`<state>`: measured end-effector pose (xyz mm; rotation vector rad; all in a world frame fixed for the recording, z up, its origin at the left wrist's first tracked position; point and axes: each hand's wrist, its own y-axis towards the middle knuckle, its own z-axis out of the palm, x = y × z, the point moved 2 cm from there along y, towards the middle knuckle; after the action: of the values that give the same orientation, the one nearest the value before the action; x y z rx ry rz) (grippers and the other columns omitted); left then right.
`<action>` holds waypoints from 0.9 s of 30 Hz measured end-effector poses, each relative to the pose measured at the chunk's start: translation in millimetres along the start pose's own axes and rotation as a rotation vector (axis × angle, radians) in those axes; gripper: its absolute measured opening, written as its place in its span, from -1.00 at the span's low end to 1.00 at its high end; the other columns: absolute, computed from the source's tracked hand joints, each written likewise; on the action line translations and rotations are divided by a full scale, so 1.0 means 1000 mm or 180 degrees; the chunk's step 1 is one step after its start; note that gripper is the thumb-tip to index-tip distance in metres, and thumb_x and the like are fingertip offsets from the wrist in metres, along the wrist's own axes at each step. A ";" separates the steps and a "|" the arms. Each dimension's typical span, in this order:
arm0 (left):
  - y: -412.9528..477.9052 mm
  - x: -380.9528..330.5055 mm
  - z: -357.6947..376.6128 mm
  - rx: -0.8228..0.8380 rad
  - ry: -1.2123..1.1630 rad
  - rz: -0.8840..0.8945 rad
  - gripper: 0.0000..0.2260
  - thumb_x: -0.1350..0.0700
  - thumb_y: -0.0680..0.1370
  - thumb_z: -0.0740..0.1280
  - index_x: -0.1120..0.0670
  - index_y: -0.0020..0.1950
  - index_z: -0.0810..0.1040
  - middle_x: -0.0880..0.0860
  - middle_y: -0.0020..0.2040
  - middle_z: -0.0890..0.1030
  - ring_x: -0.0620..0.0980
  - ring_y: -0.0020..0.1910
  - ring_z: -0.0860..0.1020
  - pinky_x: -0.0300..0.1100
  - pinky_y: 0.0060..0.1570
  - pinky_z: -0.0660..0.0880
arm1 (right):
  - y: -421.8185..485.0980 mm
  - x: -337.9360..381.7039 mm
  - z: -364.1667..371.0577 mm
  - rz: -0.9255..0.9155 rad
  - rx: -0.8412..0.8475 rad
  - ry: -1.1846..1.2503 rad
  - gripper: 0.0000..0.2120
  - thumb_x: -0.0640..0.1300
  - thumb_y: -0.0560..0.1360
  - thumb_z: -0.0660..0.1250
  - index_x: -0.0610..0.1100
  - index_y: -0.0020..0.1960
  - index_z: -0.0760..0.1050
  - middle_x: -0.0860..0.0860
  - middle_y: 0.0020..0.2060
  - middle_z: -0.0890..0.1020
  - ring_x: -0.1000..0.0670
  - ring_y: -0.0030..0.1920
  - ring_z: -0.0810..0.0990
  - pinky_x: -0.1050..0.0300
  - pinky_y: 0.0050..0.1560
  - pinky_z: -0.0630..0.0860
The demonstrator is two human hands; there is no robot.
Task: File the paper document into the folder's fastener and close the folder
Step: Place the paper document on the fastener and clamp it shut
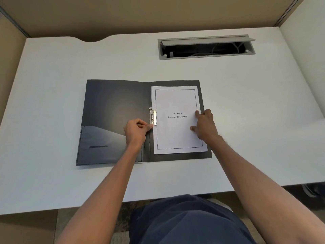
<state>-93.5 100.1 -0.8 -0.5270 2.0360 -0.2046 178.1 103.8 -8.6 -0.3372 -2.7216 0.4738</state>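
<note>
Black folder (114,106) open flat on desk (52,85), paper (177,134) on its R half w/ L edge under metal clip (153,116); left hand (136,132) curled, fingertips pinching at clip's lower end; right hand (204,125) spread flat, pressing paper's R edge.

My one camera sits on my head and looks forward and steeply down over the white desk (70,103). It is wide-angle, so the desk edges bow and the partition walls (158,13) show at the far side and on both flanks. My lap fills the near bottom, and both forearms reach in from there. The open folder (114,106) lies central, close enough that I can read the page title.
</note>
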 end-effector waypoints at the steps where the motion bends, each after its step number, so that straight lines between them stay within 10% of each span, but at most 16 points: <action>1: 0.001 0.001 0.001 0.0006 0.0006 -0.0023 -0.82 0.11 0.43 0.62 0.16 -0.14 0.69 0.07 -0.24 0.70 -0.05 -0.31 0.60 -0.23 -0.29 0.53 | 0.000 0.000 0.000 -0.0002 -0.0003 0.0000 -0.28 -0.10 0.55 0.44 -0.21 0.59 0.18 -0.21 0.36 0.26 -0.21 0.41 0.27 -0.07 0.34 0.45; 27: 0.007 0.001 0.005 0.0089 0.0585 0.0088 -0.72 -0.01 0.40 0.63 0.15 -0.20 0.64 0.07 -0.28 0.67 0.07 -0.26 0.64 -0.04 -0.19 0.63 | 0.002 0.000 0.002 0.0000 -0.0019 -0.0027 -0.27 -0.10 0.55 0.44 -0.21 0.60 0.16 -0.22 0.39 0.25 -0.22 0.43 0.26 -0.04 0.39 0.42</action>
<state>-91.5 106.5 -7.1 -0.4768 2.2142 -0.2731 178.0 104.9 -11.6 -0.3375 -2.7317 0.4682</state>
